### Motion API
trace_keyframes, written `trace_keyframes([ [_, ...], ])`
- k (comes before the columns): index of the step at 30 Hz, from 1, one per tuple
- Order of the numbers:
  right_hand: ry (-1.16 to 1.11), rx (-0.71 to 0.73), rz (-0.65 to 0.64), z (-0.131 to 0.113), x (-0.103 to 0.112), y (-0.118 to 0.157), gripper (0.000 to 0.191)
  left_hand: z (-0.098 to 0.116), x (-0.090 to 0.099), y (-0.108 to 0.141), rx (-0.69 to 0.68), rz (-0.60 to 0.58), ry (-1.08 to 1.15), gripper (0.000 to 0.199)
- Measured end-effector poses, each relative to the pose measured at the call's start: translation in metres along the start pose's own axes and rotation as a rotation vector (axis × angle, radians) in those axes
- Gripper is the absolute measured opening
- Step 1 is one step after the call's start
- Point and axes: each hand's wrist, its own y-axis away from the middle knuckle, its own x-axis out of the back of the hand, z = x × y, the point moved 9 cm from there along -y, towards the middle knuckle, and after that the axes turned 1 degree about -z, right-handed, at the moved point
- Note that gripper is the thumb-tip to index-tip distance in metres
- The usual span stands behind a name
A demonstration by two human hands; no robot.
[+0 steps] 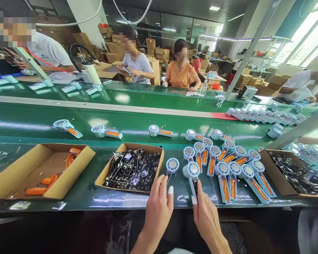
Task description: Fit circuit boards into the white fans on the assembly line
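In front of me, my right hand [206, 210] grips the handle of a light-blue handheld fan [193, 170], thumb on one side and index finger on the other. A dark circuit board [195, 184] shows in that open handle. Just to the left, my left hand [159, 201] has its fingers closed at the handle of a second handheld fan [172, 165]; most of that handle is hidden beneath them. White covers sit on both thumb tips. Close by on the right lie several fans [223, 169] with orange batteries in their open handles.
A cardboard tray [98, 183] of black circuit boards stands left of my hands, another tray [283, 192] at right. Farther left, a tray [42, 150] holds orange batteries. More fans [98, 131] lie along the green conveyor belt [132, 121]. Several people work across it.
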Motion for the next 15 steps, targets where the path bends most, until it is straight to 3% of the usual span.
trace_keyframes([
  [3,0.005,0.05,0.013,0.003,-0.006,-0.001,0.065,0.001,-0.014,0.012,-0.056,0.016,-0.241,0.044],
  [5,-0.01,0.081,0.006,0.002,-0.011,-0.001,0.067,0.0,-0.021,0.015,-0.047,0.005,-0.284,0.042],
  [11,-0.02,0.086,0.022,0.001,-0.02,-0.001,0.068,-0.009,-0.021,0.02,-0.051,0.003,-0.162,0.038],
  [15,-0.058,0.082,0.099,0.005,-0.017,-0.001,0.049,-0.018,-0.022,0.031,-0.119,0.024,-0.109,0.038],
])
